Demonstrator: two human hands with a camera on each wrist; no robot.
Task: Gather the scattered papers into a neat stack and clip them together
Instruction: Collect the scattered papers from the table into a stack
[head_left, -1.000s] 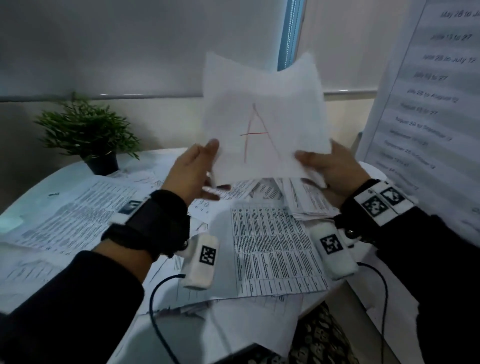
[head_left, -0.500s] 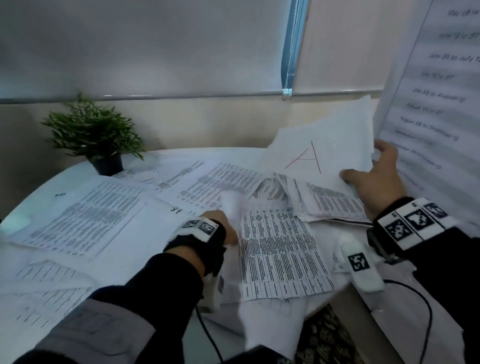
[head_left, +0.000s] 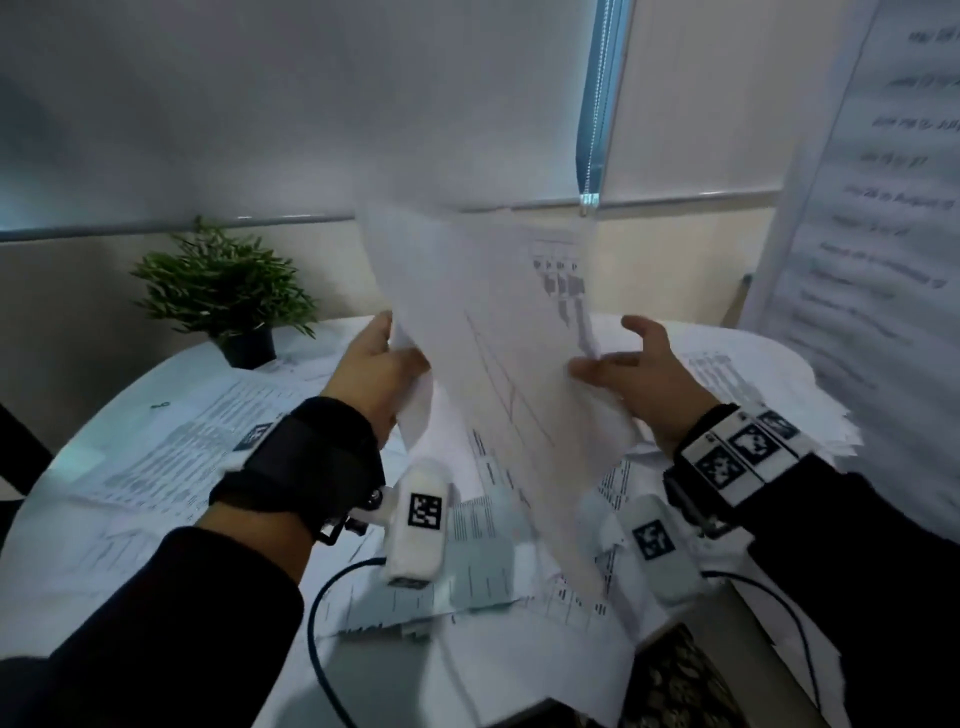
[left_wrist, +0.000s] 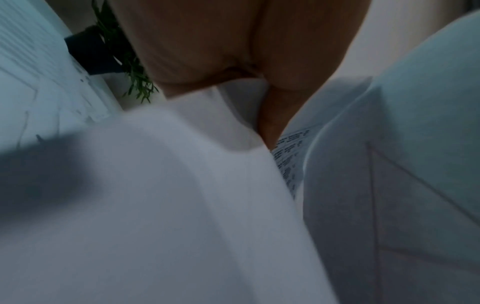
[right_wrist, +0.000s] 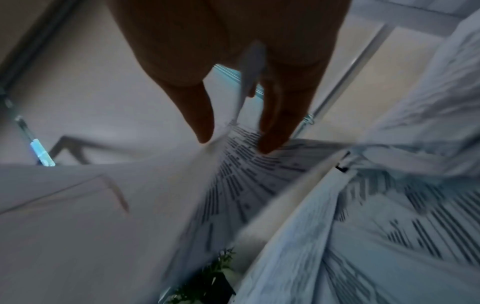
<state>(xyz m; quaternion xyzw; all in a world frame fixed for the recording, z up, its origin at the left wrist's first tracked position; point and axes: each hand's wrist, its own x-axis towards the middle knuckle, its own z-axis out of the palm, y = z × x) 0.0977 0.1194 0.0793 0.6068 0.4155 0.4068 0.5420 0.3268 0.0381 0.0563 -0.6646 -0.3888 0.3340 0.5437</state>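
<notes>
Left hand (head_left: 375, 371): grip closed on the left edge of the raised sheets (head_left: 498, 364), thumb on the near face, fingers behind. The left wrist view shows the same hold from below, the hand (left_wrist: 233, 51) pinching white paper (left_wrist: 182, 185), with a strip of printed text visible between two sheets.

Right hand (head_left: 641, 376): at the right edge of the raised sheets; thumb and forefinger lie long and nearly straight against the paper, the other fingers spread behind. The right wrist view shows the hand (right_wrist: 233, 51) with thumb and fingers straight, a sheet edge passing between them; whether they pinch it cannot be told through the blur.

Raised sheets: held in the air above the middle of the surface (head_left: 156, 431), tilted, a faint red line on the near face, blocks of print near the far right corner.

Loose papers (head_left: 171, 452): spread flat over the surface, left and near; a rough pile (head_left: 753, 384) lies at far right.

Potted plant (head_left: 228, 291): far left on the surface, upright; seen also in the left wrist view (left_wrist: 103, 51) and the right wrist view (right_wrist: 207, 277).

Printed poster (head_left: 883, 218): stands at far right.
</notes>
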